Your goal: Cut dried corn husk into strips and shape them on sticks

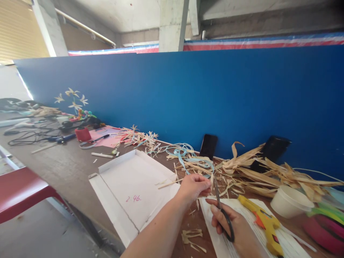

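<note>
My left hand [195, 185] pinches a small pale strip of dried husk [212, 179] between thumb and fingertips. Black-handled scissors [229, 224] are in my right hand [235, 218], fingers through the loops. Their blades point up and away from me, right beside the strip; whether they touch it I cannot tell. Under my right hand lies a sheet of printed paper [212, 227], with a yellow glue gun [264, 224] on it. Husk scraps [192, 238] are scattered on the brown table nearer to me.
Left of my hands lies an open white cardboard box [126, 179]. A phone [209, 146] leans on the blue partition [172, 96]. Dried husks [242, 163], a white cup [291, 201] and pink tape [325, 231] are at right. Red thread [83, 134] and husk flowers [73, 98] stand farther left.
</note>
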Demonstrator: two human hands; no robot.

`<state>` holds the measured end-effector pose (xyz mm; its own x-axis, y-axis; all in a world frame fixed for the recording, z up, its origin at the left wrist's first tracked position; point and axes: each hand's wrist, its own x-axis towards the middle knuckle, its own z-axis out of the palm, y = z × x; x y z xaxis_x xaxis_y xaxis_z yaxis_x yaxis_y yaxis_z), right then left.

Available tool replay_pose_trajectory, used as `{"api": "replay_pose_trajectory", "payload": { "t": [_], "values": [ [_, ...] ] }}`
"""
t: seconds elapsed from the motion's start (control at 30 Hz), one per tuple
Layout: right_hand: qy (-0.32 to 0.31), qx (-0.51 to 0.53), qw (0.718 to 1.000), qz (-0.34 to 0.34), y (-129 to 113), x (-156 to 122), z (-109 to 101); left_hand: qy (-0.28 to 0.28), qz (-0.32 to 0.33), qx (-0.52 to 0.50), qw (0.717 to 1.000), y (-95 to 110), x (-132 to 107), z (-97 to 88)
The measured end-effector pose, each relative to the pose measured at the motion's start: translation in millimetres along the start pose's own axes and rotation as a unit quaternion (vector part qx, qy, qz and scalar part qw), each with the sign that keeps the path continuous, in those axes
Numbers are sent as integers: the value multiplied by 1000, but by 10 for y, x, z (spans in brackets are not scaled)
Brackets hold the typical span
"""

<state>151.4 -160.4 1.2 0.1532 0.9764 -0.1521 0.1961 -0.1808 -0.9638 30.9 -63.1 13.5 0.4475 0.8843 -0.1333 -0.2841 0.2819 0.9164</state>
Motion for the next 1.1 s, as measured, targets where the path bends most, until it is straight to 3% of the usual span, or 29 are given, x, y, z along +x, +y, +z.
{"api": "replay_pose_trajectory", "payload": {
  "t": [1.1],
  "values": [
    [18, -22, 1000, -3, 1, 4, 27, -7, 5, -5, 1000, -42, -29, 43]
  ]
}}
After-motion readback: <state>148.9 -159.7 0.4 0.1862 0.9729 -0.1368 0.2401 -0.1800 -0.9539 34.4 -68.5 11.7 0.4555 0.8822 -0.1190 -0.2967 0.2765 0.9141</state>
